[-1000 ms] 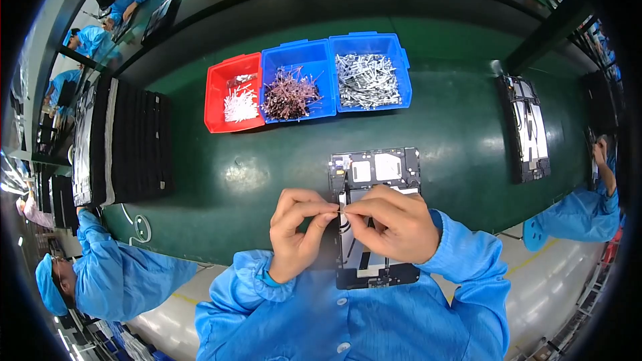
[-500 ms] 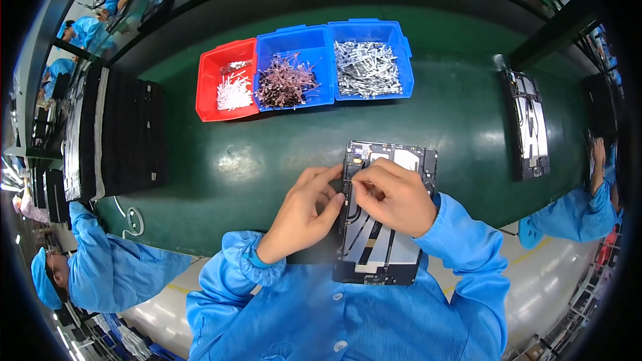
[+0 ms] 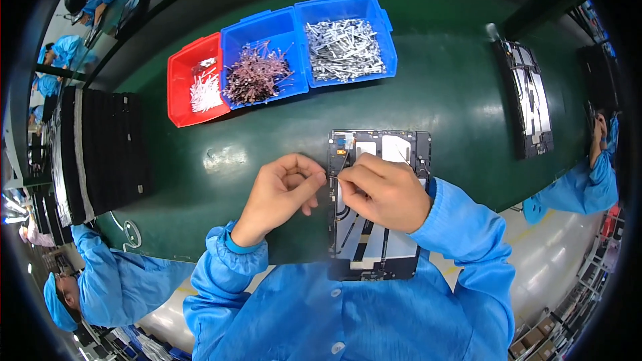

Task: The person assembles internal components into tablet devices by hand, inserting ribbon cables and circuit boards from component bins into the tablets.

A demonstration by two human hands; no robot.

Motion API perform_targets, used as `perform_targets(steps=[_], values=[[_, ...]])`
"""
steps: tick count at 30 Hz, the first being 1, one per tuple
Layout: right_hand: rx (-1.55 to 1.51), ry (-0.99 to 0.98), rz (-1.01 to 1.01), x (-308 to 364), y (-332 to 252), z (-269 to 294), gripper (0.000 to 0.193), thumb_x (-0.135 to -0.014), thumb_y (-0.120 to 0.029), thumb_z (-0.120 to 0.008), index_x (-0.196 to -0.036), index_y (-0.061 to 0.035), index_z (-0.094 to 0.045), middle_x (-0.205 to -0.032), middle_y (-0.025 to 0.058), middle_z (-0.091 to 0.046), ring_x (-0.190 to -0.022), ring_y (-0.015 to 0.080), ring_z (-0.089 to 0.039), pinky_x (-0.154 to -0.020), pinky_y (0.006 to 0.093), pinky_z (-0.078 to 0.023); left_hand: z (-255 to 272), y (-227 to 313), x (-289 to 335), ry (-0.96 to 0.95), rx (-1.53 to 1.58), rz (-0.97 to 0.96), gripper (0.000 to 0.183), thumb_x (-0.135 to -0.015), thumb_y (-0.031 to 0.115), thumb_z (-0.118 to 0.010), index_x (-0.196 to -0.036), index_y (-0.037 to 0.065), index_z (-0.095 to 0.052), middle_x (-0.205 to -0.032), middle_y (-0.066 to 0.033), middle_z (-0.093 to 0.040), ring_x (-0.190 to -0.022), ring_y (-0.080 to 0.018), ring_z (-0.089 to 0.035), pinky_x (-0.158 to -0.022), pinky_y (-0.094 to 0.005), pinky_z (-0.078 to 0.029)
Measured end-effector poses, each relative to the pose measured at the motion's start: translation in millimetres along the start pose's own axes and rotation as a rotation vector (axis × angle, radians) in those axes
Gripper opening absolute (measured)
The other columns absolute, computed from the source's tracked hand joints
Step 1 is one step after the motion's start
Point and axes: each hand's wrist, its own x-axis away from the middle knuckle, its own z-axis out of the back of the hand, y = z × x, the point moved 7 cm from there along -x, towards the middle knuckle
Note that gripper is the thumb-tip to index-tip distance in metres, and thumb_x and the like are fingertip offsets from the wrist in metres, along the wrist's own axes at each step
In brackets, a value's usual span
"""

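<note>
An opened tablet (image 3: 401, 230) lies in front of me at the table's front edge, its silver battery and black inner frame showing. My right hand (image 3: 386, 192) is over its upper left part, thumb and forefinger pinched at the left edge. Something thin and tiny seems to be at those fingertips, too small to name. Just left of the tablet is my left hand (image 3: 284, 192), thumb pressed against the forefinger and the tip close to the right fingertips. Whatever that pinch holds, if anything, is hidden.
Beyond are a red bin (image 3: 172, 90) with small white pieces, a blue bin (image 3: 294, 30) of brownish thin-wired parts and another blue bin (image 3: 388, 53) of silvery strips. Black slabs (image 3: 110, 154) are stacked left. Another opened tablet (image 3: 528, 103) lies right. Co-workers (image 3: 127, 274) sit on both sides.
My left hand has drawn left off the tablet's edge, and its thumb and forefinger have closed together. My right hand stays pinched over the tablet. The view has shifted slightly.
</note>
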Motion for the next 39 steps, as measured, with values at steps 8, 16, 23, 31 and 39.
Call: perform_targets(steps=[8, 16, 23, 31, 39], values=[[0.102, -0.035, 0.071, 0.2, -3.0, 0.1, 0.014, -0.079, -0.004, -0.076, -0.092, -0.0047, -0.069, -0.083, 0.0057, -0.059, -0.065, 0.0221, -0.066, -0.057, 0.0337, -0.056, -2.1, 2.4, -2.8, -0.002, -0.043, 0.03, 0.012, -0.097, 0.005, -0.069, -0.102, -0.004, -0.064, -0.084, -0.0047, -0.068, -0.065, -0.0074, -0.065, -0.052, -0.0221, -0.05], [0.06, -0.05, 0.091, -0.6, -2.1, 0.3, 0.012, -0.082, -0.004, -0.074, -0.091, -0.0047, -0.067, -0.082, 0.0059, -0.056, -0.064, 0.0226, -0.064, -0.056, 0.035, -0.054, -2.3, 4.7, -4.8, 0.001, -0.09, 0.062, 0.011, -0.095, 0.005, -0.071, -0.099, -0.004, -0.064, -0.083, -0.0048, -0.068, -0.064, -0.0083, -0.065, -0.05, -0.0224, -0.05], [0.05, -0.045, 0.085, 0.8, -0.6, 0.2, 0.012, -0.082, -0.005, -0.074, -0.09, -0.0053, -0.065, -0.082, 0.006, -0.054, -0.065, 0.0231, -0.063, -0.057, 0.0353, -0.054, -2.6, 7.1, -5.1, -0.015, -0.094, 0.086, 0.01, -0.095, 0.003, -0.071, -0.098, -0.004, -0.064, -0.082, -0.0059, -0.068, -0.064, -0.0088, -0.066, -0.05, -0.0226, -0.05], [0.023, -0.032, 0.078, 1.8, 1.6, -0.4, 0.012, -0.083, -0.005, -0.073, -0.088, -0.006, -0.063, -0.081, 0.0063, -0.053, -0.064, 0.0236, -0.062, -0.055, 0.0362, -0.053, -3.3, 8.9, -8.5, -0.034, -0.112, 0.116, 0.01, -0.094, 0.002, -0.071, -0.096, -0.004, -0.064, -0.081, -0.0065, -0.068, -0.064, -0.0092, -0.066, -0.051, -0.0228, -0.051], [0.017, -0.033, 0.076, -0.4, 2.1, 1.6, 0.012, -0.083, -0.005, -0.073, -0.088, -0.0055, -0.062, -0.08, 0.0066, -0.052, -0.063, 0.0237, -0.061, -0.054, 0.0364, -0.053, -3.6, 11.8, -9.6, -0.013, -0.161, 0.129, 0.01, -0.094, 0.002, -0.071, -0.096, -0.004, -0.063, -0.082, -0.0072, -0.068, -0.065, -0.0096, -0.067, -0.051, -0.0229, -0.052]])
